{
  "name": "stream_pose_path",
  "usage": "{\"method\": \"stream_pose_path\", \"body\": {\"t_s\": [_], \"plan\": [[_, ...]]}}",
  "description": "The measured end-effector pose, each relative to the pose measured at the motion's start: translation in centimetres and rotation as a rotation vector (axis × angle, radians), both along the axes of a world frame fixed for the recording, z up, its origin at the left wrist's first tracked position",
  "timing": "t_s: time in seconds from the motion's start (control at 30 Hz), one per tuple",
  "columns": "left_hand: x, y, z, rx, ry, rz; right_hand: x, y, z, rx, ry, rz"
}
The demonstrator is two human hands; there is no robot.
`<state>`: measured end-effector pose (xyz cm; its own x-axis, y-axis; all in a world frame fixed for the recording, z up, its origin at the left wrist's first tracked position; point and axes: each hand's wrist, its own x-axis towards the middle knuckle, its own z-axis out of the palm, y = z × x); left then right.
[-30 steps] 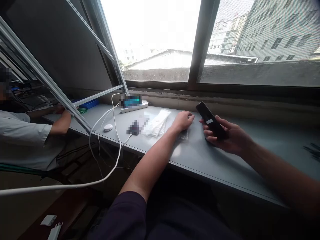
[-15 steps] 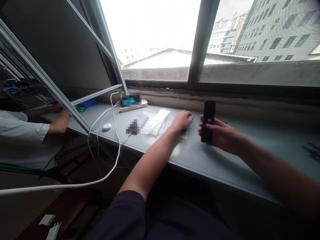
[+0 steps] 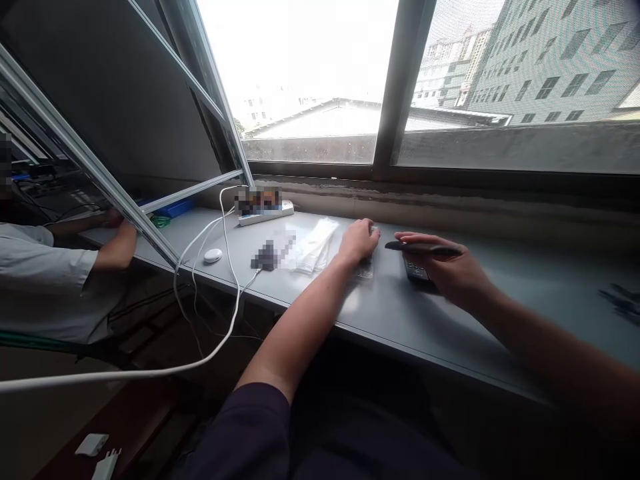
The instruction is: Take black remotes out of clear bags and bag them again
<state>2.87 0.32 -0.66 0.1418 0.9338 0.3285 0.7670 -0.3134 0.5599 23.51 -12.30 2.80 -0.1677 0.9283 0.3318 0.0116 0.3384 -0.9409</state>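
Grip of the right hand (image 3: 450,272) is clamped on a dark slim device (image 3: 423,249), which is held flat and seen edge-on just above the grey bench (image 3: 500,313), with the thumb laid along its top edge. Below the device a dark patch with pale marks is seen on the glossy surface; whether it is a reflection or a second thing cannot be told. The left hand (image 3: 358,241) is rested knuckles-up on a small clear bag (image 3: 365,269), just beside the device, with its fingers curled under; whether its grip is closed on anything cannot be told. Further left, a loose pile of clear plastic bags (image 3: 315,245) is laid on the bench, near a white power strip (image 3: 265,213) against the window sill. A white cable (image 3: 227,280) is trailed over the front edge, and a small white round puck (image 3: 213,255) is set beside it. At the far left end, a co-worker's hand (image 3: 121,240) is placed on the bench behind a slanted aluminium frame (image 3: 100,170).
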Motion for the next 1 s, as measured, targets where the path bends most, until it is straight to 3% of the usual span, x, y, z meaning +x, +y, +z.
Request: {"method": "stream_pose_path", "body": {"t_s": [0.2,0.33,0.47,0.63,1.0], "plan": [[-0.1,0.0,-0.1,-0.015,0.007,0.020,-0.2,-0.8,1.2,0.077,-0.042,0.058],[-0.1,0.4,-0.4,-0.014,-0.011,0.010,-0.4,-0.6,0.8,0.056,-0.063,0.046],[-0.1,0.8,-0.7,-0.016,-0.046,0.017,-0.4,-0.1,0.0,-0.102,0.010,-0.021],[-0.1,0.9,-0.9,-0.018,-0.045,0.011,0.0,0.5,0.0,-0.341,0.258,0.048],[-0.1,0.4,-0.4,-0.034,-0.082,0.011,0.3,0.8,1.1,-0.552,0.438,0.127]]}}
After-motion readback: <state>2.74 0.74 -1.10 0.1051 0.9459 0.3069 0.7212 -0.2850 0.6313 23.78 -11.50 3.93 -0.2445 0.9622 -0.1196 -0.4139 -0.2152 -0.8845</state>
